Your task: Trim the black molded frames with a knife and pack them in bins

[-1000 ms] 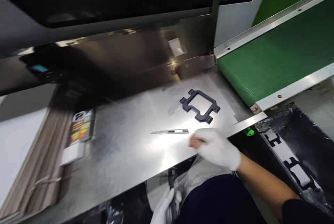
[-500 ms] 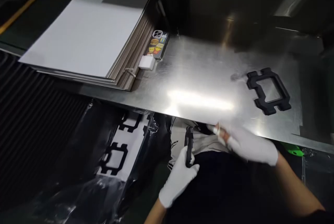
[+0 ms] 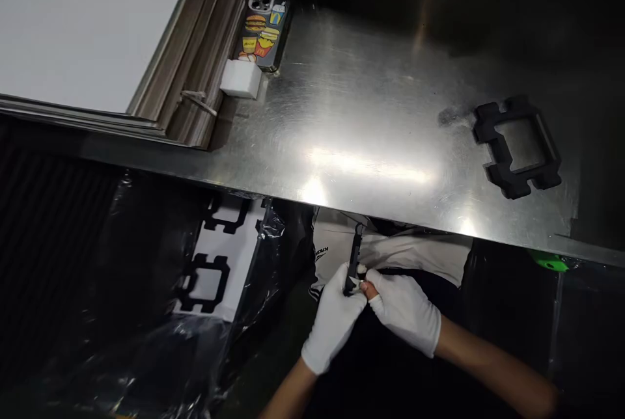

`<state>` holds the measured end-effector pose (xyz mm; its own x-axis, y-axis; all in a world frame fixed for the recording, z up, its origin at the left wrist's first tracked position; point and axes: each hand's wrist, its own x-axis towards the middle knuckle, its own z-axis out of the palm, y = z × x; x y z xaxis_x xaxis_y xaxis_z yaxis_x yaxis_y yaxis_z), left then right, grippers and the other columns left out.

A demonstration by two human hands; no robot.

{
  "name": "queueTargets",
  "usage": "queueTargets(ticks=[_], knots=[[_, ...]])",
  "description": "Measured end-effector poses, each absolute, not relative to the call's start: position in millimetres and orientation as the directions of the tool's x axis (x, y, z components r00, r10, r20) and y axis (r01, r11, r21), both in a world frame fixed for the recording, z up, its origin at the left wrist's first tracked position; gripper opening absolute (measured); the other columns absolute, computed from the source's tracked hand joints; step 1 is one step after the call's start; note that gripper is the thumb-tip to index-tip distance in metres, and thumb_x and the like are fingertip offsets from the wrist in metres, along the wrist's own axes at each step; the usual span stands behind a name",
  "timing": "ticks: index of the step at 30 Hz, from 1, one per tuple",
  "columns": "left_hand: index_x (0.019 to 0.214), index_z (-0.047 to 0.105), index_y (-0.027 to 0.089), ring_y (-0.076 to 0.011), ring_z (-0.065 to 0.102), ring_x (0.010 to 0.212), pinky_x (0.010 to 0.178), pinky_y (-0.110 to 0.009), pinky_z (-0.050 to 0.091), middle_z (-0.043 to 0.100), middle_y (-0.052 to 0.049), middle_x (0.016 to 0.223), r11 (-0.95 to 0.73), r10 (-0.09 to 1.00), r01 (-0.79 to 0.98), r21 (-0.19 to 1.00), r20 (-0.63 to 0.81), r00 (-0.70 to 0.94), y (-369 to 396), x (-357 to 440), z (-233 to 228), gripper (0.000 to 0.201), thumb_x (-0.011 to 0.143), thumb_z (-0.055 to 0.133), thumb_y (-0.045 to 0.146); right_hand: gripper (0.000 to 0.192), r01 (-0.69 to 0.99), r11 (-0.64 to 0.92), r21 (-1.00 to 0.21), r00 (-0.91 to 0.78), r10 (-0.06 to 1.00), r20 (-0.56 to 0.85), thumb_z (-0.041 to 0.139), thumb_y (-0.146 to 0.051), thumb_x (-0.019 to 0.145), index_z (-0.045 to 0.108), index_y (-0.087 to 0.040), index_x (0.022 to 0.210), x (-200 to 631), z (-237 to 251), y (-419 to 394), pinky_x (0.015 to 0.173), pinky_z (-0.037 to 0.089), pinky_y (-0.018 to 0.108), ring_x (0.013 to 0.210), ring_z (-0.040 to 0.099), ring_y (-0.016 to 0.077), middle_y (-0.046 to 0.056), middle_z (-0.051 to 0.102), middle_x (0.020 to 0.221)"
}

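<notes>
Both of my hands wear white gloves and meet below the front edge of the steel table (image 3: 366,146), over my lap. My left hand (image 3: 334,321) grips a slim black tool (image 3: 353,259) that stands upright. My right hand (image 3: 405,311) pinches the lower end of that tool with bare fingertips poking out of the glove. Whether a blade sits between those fingers is hidden. A black frame-shaped part (image 3: 517,146) lies on the table at the right, apart from both hands.
A phone in a burger-print case (image 3: 263,28) and a white charger block (image 3: 240,78) lie beside a tall stack of sheets (image 3: 97,28) at the back left. A black plastic bag with white cut-out sheets (image 3: 215,263) hangs at the lower left. A green object (image 3: 549,261) sits under the table's right edge.
The view swung left and down. My right hand left the table top, where a thin metal strip lay, and came down to the black tool in my left hand.
</notes>
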<state>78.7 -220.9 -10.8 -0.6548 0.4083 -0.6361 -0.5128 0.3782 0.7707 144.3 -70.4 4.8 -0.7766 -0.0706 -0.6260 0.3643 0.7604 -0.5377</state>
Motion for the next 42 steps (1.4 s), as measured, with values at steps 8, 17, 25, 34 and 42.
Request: queueTargets(ticks=[8,17,25,34,42], knots=[[0.081,0.066,0.021,-0.0149,0.052,0.071,0.069,-0.027,0.048,0.059,0.003,0.074,0.384,0.338,-0.539,0.749,-0.658,-0.673,-217.1,82.7,-9.3,0.009,0.076,0.063,0.027,0.035,0.425,0.776,-0.466,-0.721,-0.021,-0.692,0.035,-0.037,0.121,0.066,-0.022,0.124,140.8,9.0,-76.5,0.064,0.041,0.03,0.085,0.081,0.0219,0.003,0.083,0.1],[0.078,0.067,0.021,-0.0169,0.057,0.071,0.069,-0.028,0.051,0.064,0.002,0.072,0.48,0.302,-0.478,0.736,-0.65,-0.697,-213.1,87.1,-9.6,0.016,0.081,0.065,0.036,0.035,0.509,0.747,-0.428,-0.671,0.032,-0.741,0.033,-0.038,0.121,0.063,-0.021,0.116,142.5,13.8,-74.0,0.063,0.04,0.03,0.082,0.079,0.0214,0.004,0.082,0.098],[0.089,0.077,0.02,-0.0179,0.058,0.069,0.066,-0.029,0.049,0.068,0.001,0.075,0.578,0.503,-0.428,0.695,-0.716,-0.484,-233.9,52.3,-5.9,0.016,0.081,0.065,0.028,0.034,0.382,0.667,-0.639,-0.909,0.146,-0.391,0.056,-0.052,0.113,0.064,-0.021,0.127,136.6,16.2,-34.6,0.075,0.056,0.03,0.1,0.075,0.0215,0.011,0.073,0.129],[0.07,0.072,0.023,-0.0235,0.067,0.08,0.084,-0.037,0.058,0.069,-0.003,0.074,0.562,0.092,-0.139,0.815,-0.229,-0.969,-284.6,25.9,-1.5,0.031,0.089,0.081,0.046,0.025,0.228,0.793,-0.564,-0.882,-0.078,-0.466,0.061,-0.042,0.113,0.075,-0.023,0.107,84.0,6.2,-15.3,0.067,0.047,0.027,0.074,0.069,0.0153,0.0,0.077,0.091],[0.123,0.076,0.019,-0.0285,0.073,0.107,0.1,-0.041,0.059,0.079,-0.013,0.118,0.054,0.231,-0.699,0.713,-0.69,-0.686,-241.6,77.4,-2.2,0.064,0.096,0.066,0.076,0.03,0.439,0.53,-0.726,-0.853,-0.009,-0.522,0.077,-0.049,0.102,0.073,-0.027,0.121,113.1,13.2,-74.2,0.091,0.06,0.036,0.103,0.076,0.0232,0.001,0.079,0.112]])
